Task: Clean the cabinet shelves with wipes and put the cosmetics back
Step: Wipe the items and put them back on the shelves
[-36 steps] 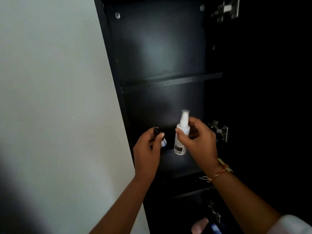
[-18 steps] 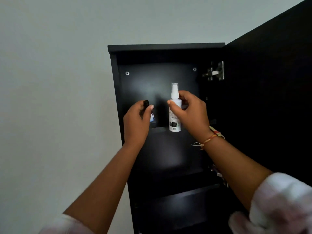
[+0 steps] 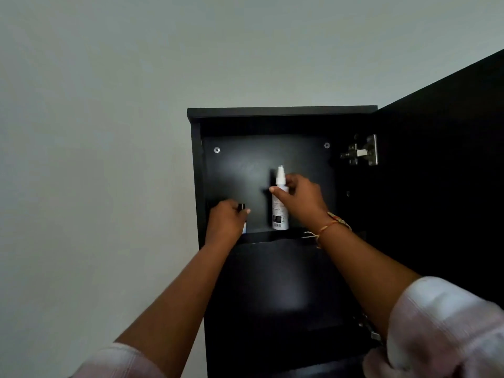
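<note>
Black board makes up the cabinet (image 3: 281,112) we are reaching into, its door (image 3: 436,173) swung open beyond our right hand (image 3: 302,200). That hand is wrapped round a white spray bottle (image 3: 279,214), thumb across the front just under the nozzle and the other fingers behind it. The bottle stands upright, with its base on or barely above the top shelf (image 3: 272,237) directly beneath the grip; we cannot tell which. Our left hand (image 3: 225,223) is curled over a small dark-capped bottle (image 3: 241,206), of which only the cap above the knuckles and a sliver of pale label below them show. It sits low at the same shelf, near the spray bottle but apart from it.

We judge this to be the putting-back step: neither hand holds a wipe, and two cosmetics are at the top shelf.

Next, we think, each bottle needs its base flat on the board before the fingers loosen. The spray bottle is tall and narrow and would likely tip easily, so our right hand should let go gently and draw straight back without brushing it. The left hand should do the same with the small bottle, keeping the gap between the two.
</note>
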The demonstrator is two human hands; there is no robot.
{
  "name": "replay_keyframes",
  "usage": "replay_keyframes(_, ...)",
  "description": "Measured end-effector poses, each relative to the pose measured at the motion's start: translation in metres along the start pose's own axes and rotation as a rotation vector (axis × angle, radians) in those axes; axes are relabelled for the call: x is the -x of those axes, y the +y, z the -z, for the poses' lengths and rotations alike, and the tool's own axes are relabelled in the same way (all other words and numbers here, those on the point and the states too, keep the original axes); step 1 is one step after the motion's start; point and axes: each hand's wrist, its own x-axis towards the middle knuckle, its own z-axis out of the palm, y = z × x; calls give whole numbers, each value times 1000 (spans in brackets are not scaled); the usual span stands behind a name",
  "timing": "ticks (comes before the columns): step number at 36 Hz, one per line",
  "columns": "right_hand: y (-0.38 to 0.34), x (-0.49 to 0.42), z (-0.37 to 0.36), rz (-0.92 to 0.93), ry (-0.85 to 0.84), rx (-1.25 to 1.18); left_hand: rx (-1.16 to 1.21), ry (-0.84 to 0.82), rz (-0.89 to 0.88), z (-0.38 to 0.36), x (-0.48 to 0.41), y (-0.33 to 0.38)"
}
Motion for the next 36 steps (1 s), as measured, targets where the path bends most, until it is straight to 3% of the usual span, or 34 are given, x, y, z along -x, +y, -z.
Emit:
replay_keyframes(12, 19, -2, -15, -34, -52, -94, -46, 38, 16, -2, -1, -4)
replay_keyframes(25, 30, 8, -8, -83, -186, -20, -105, 65, -3, -9, 7, -4)
replay_keyframes(31, 30, 15, -3, -75, -127, 80, -175, 232, -220, -12, 27, 5)
replay_keyframes(36, 24, 32, 2, 14, 43, 113, -237, 304, -526, -10, 47, 9)
